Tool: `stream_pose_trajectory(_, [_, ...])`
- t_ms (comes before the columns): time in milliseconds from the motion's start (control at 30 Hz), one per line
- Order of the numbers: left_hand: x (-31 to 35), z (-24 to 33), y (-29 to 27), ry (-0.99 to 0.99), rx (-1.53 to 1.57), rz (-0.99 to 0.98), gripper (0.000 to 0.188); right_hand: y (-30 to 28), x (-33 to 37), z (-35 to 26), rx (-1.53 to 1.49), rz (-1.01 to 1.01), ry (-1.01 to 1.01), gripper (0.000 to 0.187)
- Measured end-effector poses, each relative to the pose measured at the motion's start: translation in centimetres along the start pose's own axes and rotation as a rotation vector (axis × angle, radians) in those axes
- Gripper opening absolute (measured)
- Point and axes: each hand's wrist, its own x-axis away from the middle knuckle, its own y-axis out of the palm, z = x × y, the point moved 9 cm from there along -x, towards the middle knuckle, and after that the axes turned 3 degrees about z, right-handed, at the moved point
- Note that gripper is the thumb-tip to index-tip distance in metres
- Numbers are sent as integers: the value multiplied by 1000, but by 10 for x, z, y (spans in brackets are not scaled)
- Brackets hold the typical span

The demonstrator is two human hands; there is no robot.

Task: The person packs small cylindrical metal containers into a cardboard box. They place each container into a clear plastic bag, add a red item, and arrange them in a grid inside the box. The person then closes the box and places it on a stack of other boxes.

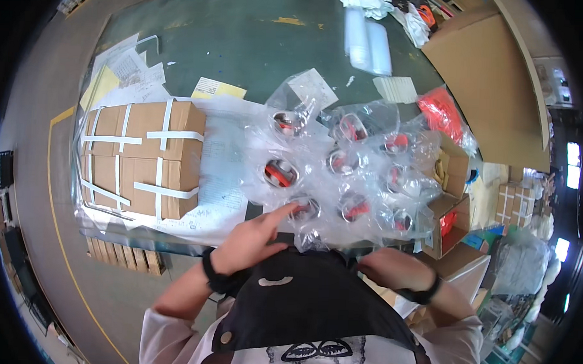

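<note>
Several clear plastic bags lie in rows across the middle of the table, each around a round metal-looking part with red pieces inside. One part with a bright red piece (pixel 279 174) sits at the left of the group. My left hand (pixel 254 240) reaches over the table's near edge. Its index finger is stretched out onto a bagged part (pixel 303 209) in the nearest row, with the thumb apart. My right hand (pixel 388 267) is low by the black apron (pixel 326 292), right of the bags. Its fingers are blurred and partly hidden.
Strapped cardboard boxes (pixel 138 160) stand on the left of the green table (pixel 232 39). Small open cartons (pixel 451 219) and a bag of red pieces (pixel 443 113) are at the right. Behind them rises a large cardboard box (pixel 488 80). Clear plastic rolls (pixel 367 48) lie at the back.
</note>
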Motion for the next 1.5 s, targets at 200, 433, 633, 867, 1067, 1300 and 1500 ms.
stream_pose_trajectory(200, [-36, -20, 52, 192, -97, 27, 23, 15, -60, -12, -130, 811, -196, 61])
stream_pose_trajectory(433, [-2, -30, 41, -121, 102, 250, 24, 2, -113, -15, -780, 409, 106, 25])
stream_pose_trajectory(633, [20, -22, 57, -224, -615, 41, 45, -15, -100, -34, -525, 837, -88, 33])
stream_pose_trajectory(867, [3, -48, 63, -126, -524, 127, 39, 21, -93, -59, 26, 572, -141, 53])
stream_pose_trajectory(1067, [26, -39, 43, -238, -487, 149, 44, 10, -134, -78, 227, 545, -170, 35])
stream_pose_trajectory(1300, [35, -55, 33, -343, -764, 193, 30, 22, -79, -64, -647, 499, -464, 24])
stream_pose_trajectory(1500, [14, 37, 48, -163, -519, 274, 30, 80, -7, 112, -745, 387, 198, 34])
